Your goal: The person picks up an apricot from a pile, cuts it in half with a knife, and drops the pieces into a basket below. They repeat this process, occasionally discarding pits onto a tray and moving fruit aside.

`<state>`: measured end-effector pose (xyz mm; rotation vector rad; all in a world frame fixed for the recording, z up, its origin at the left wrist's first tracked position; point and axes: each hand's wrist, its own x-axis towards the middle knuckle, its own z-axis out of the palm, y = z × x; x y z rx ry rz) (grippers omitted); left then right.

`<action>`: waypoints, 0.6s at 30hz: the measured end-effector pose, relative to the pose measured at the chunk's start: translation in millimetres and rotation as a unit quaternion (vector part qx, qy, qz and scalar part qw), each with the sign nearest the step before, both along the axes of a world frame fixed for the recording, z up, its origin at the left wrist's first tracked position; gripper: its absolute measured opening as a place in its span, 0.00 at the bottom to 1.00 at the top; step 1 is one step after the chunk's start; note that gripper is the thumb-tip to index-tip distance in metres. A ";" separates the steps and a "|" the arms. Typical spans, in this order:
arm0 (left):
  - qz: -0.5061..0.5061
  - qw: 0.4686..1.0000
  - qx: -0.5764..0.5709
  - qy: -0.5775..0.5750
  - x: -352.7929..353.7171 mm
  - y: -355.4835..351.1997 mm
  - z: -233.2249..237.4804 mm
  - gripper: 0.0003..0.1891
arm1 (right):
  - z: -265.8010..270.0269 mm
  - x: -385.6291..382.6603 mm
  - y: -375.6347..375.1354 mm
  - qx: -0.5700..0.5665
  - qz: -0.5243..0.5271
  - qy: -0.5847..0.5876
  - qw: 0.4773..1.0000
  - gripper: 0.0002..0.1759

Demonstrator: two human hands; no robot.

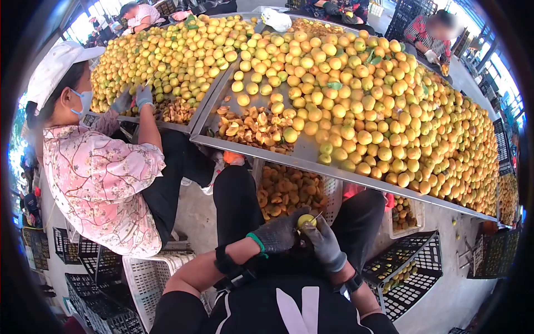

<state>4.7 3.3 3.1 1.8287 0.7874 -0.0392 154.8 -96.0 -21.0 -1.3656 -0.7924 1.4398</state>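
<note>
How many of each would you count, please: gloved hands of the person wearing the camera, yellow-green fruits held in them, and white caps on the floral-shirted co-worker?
Gloved hands: 2 (left hand, right hand)
Held fruit: 1
White cap: 1
Total: 4

A fruit-processing workshop: metal table [305, 149], heaped yellow fruit [389, 114], black plastic crates [416, 281], gloved workers [100, 183].

held fruit [306, 221]: yellow-green | gloves [278, 234]: grey | heaped fruit [364, 137]: yellow-orange | neighbour's shirt [100, 183]: pink, floral | cap [58, 67]: white
</note>
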 end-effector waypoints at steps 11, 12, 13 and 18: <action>-0.029 0.998 -0.024 -0.051 17.1 17.5 -30.8 0.30 | -36.2 14.7 -16.0 -0.003 -0.077 0.116 0.990 0.17; -0.027 0.993 -0.110 0.015 20.2 23.3 -26.6 0.27 | -39.2 20.5 -16.1 -0.005 -0.077 0.115 0.990 0.17; -0.027 0.994 -0.109 0.015 22.5 22.1 -27.6 0.27 | -43.5 24.5 -13.4 0.056 -0.047 0.008 0.997 0.17; 0.015 0.989 0.100 -0.111 26.2 15.2 -22.3 0.26 | 12.3 31.5 1.8 -0.019 -0.040 0.221 0.974 0.22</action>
